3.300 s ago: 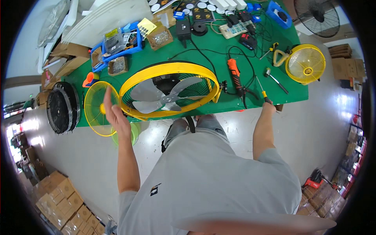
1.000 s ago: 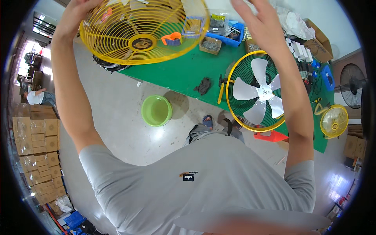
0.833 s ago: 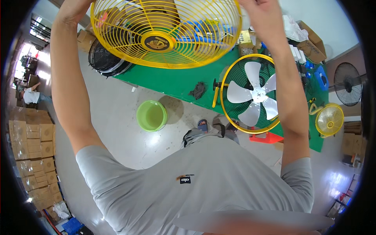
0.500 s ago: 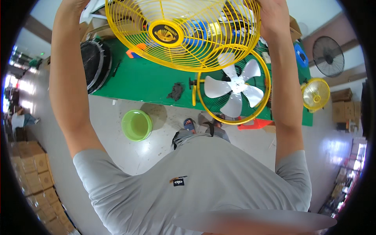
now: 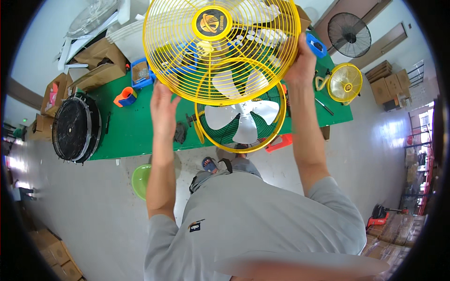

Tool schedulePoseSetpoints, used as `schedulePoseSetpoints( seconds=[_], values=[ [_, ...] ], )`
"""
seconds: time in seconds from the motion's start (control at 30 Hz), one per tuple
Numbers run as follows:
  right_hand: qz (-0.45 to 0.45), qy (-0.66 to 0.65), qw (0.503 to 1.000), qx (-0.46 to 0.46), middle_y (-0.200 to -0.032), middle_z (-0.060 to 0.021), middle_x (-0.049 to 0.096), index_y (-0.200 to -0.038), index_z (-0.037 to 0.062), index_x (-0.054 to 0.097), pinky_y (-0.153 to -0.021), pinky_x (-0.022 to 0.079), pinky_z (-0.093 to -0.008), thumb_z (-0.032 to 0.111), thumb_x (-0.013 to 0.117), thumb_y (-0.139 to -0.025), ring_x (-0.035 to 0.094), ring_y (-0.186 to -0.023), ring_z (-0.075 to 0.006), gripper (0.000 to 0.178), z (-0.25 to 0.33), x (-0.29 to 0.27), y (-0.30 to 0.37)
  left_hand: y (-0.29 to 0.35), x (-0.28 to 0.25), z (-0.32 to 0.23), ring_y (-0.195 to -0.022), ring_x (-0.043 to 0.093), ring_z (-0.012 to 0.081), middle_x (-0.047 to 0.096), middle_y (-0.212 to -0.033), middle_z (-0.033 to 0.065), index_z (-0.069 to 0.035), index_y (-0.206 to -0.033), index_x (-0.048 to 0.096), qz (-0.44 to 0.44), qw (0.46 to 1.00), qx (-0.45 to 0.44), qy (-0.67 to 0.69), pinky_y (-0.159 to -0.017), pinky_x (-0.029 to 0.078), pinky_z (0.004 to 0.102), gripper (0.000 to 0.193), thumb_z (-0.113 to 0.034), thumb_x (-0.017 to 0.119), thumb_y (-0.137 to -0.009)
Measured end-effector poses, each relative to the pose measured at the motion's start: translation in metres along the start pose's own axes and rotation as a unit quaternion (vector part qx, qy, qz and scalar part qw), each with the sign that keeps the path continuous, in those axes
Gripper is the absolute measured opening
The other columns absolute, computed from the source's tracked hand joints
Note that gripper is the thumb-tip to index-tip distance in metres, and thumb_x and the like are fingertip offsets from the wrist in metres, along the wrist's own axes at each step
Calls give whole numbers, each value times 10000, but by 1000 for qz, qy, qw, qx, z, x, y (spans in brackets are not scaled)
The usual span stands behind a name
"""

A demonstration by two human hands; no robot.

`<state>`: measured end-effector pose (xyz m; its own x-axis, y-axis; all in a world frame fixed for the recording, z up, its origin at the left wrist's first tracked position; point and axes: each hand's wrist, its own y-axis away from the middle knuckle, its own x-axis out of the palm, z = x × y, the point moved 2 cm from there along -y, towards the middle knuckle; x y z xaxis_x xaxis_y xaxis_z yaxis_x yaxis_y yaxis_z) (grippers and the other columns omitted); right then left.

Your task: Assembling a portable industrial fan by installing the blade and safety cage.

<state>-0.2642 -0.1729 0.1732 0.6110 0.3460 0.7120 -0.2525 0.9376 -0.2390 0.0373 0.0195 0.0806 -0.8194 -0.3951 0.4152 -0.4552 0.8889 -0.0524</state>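
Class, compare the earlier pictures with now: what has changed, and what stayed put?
The yellow grille has moved right, now overlapping the bladed fan. The right hand let go of the screwdriver and holds the grille's rim; the left hand came lower. The small yellow fan stayed put.

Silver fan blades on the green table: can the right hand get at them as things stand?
Probably not freely: the right hand grips the yellow grille, which overlaps the upper silver fan blades in this view; the lower ones look uncovered.
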Motion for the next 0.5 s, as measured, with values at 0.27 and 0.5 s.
schedulePoseSetpoints(
  seconds=[0.27,0.5],
  values=[
    [-55,180,982,32,-1249,-77,684,-1400,36,533,-949,516,-329,338,493,-1107,663,-1109,-171,422,-10,-44,98,-42,-6,4,-1202,618,177,649,-1331,94,21,-1467,487,33,997,38,63,-1053,483,349,568,-138,729,-978],
    [-204,418,872,155,-1261,-149,659,-1526,11,308,-842,603,-423,300,654,-1012,663,-1116,-222,684,-12,-99,173,-68,20,6,-1181,627,179,673,-1295,100,23,-1449,529,144,973,-25,-178,-1057,452,311,624,-150,790,-909]
  ],
)
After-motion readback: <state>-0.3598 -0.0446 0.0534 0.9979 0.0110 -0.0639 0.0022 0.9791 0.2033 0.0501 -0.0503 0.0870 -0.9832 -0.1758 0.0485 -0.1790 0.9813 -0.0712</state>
